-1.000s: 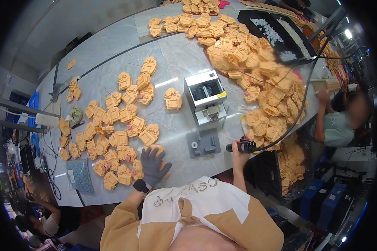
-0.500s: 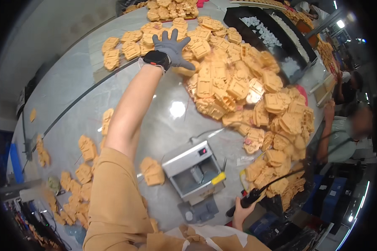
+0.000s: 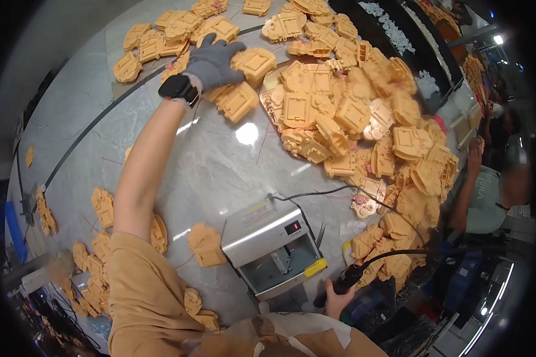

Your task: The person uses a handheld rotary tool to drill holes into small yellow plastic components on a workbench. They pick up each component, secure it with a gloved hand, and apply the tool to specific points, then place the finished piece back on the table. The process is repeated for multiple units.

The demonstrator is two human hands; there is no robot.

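My left hand [image 3: 213, 64], in a grey glove and with a black watch at the wrist, reaches to the far side of the table. Its fingers are spread over several orange plastic housings. One housing [image 3: 253, 64] lies against the fingers and another [image 3: 235, 101] sits below the palm. To their right is a big heap of such housings [image 3: 315, 113]. Low in the picture my bare right hand [image 3: 338, 299] is wrapped round the black handle of a corded electric screwdriver [image 3: 346, 278]; its tip is hidden. A silver screw feeder [image 3: 262, 235] with a small red display stands left of that hand.
A black cable [image 3: 333, 191] runs from the feeder across the heap. Black trays [image 3: 393, 47] with small white parts stand at the far right. More housings [image 3: 101, 205] lie scattered at the left. A co-worker [image 3: 488, 190] is at the right edge.
My left hand has moved left and nearer, and several housings have slid away from the heap with it. My right hand keeps the screwdriver. The whole view has shifted a little.
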